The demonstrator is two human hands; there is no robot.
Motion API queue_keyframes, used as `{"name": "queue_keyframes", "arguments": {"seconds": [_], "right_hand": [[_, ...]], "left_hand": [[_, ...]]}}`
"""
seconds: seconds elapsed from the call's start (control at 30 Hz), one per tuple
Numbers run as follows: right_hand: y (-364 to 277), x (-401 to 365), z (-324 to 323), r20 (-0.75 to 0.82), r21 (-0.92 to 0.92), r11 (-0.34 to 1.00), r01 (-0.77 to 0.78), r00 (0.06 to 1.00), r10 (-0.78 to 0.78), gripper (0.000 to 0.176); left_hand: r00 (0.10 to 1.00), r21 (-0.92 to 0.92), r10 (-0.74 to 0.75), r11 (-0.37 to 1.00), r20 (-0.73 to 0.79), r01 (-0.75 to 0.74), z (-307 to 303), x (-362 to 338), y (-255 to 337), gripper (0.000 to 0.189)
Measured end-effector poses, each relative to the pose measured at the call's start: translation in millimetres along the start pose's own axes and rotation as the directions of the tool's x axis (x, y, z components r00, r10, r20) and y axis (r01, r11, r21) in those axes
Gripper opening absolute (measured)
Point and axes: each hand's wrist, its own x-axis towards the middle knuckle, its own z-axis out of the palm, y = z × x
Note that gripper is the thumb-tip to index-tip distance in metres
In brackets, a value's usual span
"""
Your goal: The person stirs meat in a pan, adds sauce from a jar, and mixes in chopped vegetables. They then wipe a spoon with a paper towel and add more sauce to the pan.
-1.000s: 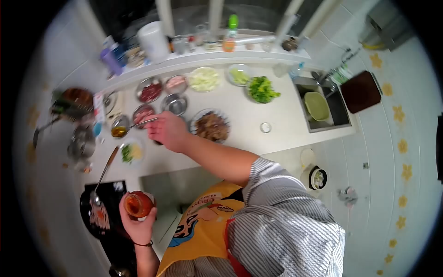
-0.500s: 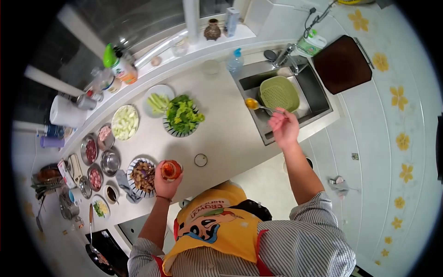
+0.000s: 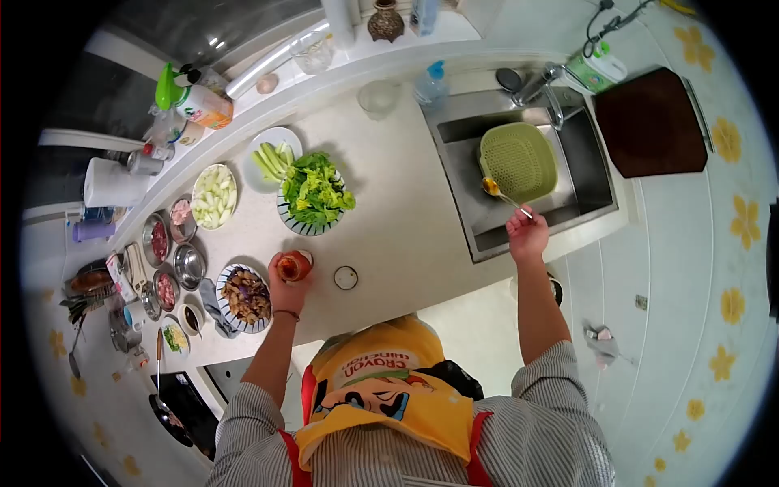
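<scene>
My left hand is wrapped round an open glass jar of red sauce, over the counter beside a striped bowl of browned chunks. To the right of the jar a round lid lies on the counter. Over the sink's front edge, my right hand pinches the handle of a metal spoon. Orange-red sauce coats the spoon's bowl, which overlaps the near left corner of the green colander in this view.
Leafy greens fill a striped bowl at mid-counter, with celery pieces on a plate behind. White chopped vegetable and several small metal bowls stand at left. The sink has a faucet behind it. A wok sits lower left.
My right hand and the spoon have shifted right and slightly down, so the spoon's bowl now overlaps the colander's corner. My left hand has moved the jar slightly left and up. The view has shifted.
</scene>
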Motion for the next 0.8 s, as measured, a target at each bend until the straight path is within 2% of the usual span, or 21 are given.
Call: {"name": "queue_keyframes", "arguments": {"seconds": [0.03,0.07,0.1,0.17,0.23,0.3,0.4,0.47,0.5,0.57,0.63,0.7,0.77,0.8], "right_hand": [[7.3,8.5,5.7,-0.001,0.025,0.999,-0.027,1.0,0.027,0.034],[11.4,11.6,8.3,0.006,0.03,0.999,-0.035,0.999,0.034,0.034],[14.5,21.3,0.5,0.093,0.077,0.994,-0.076,0.993,0.069,0.034],[14.8,10.8,17.3,0.045,0.041,0.997,-0.068,0.997,0.066,0.033],[11.1,8.8,21.0,0.102,0.024,0.995,-0.097,0.99,0.094,0.032],[20.6,-8.1,34.8,0.155,-0.003,0.989,-0.145,0.977,0.144,0.032],[22.8,-32.1,71.7,0.259,-0.048,0.984,-0.174,0.949,0.18,0.032],[30.4,-52.3,96.6,0.297,-0.088,0.973,-0.213,0.927,0.23,0.032],[37.4,-62.7,108.6,0.317,-0.113,0.965,-0.238,0.912,0.262,0.032],[56.6,-73.9,124.0,0.354,-0.12,0.954,-0.275,0.886,0.3,0.032],[66.0,-87.1,145.9,0.464,-0.149,0.922,-0.356,0.799,0.384,0.032],[71.6,-90.8,173.2,0.439,-0.158,0.935,-0.319,0.825,0.356,0.032],[69.9,-77.5,200.2,0.419,-0.162,0.942,-0.294,0.844,0.335,0.033],[68.3,-69.4,213.8,0.418,-0.148,0.957,-0.249,0.862,0.288,0.034]], "left_hand": [[1.0,0.002,-0.001,1.0,-0.023,0.001,1.0,-5.1,-18.5,0.079],[0.993,0.125,-0.063,0.989,-0.097,0.075,8.5,-11.6,-55.1,0.08],[0.976,0.239,-0.126,0.957,-0.178,0.167,6.6,-21.0,-77.3,0.082],[0.964,0.318,-0.266,0.915,0.007,0.249,14.8,-51.7,-78.1,0.085],[0.995,0.497,0.004,0.866,0.099,-0.053,31.8,-76.4,-47.2,0.086],[0.965,0.536,0.244,0.804,0.101,-0.259,46.6,-78.6,-22.6,0.089],[0.979,0.51,0.191,0.836,0.076,-0.203,61.7,-67.6,7.6,0.085],[0.973,0.533,0.118,0.82,0.196,-0.207,67.0,-62.4,0.8,0.08],[0.978,0.532,0.111,0.825,0.179,-0.191,66.0,-63.5,-8.9,0.08],[0.963,0.544,0.157,0.8,0.219,-0.254,70.4,-61.6,-23.5,0.073],[0.956,0.528,0.182,0.802,0.23,-0.28,64.0,-67.0,-17.0,0.071],[0.949,0.518,0.204,0.8,0.242,-0.304,48.3,-76.7,-3.9,0.069],[0.972,0.27,0.114,0.948,0.204,-0.168,26.8,-82.9,15.7,0.066],[0.971,0.265,0.123,0.948,0.204,-0.175,16.1,-85.2,23.3,0.066]]}}
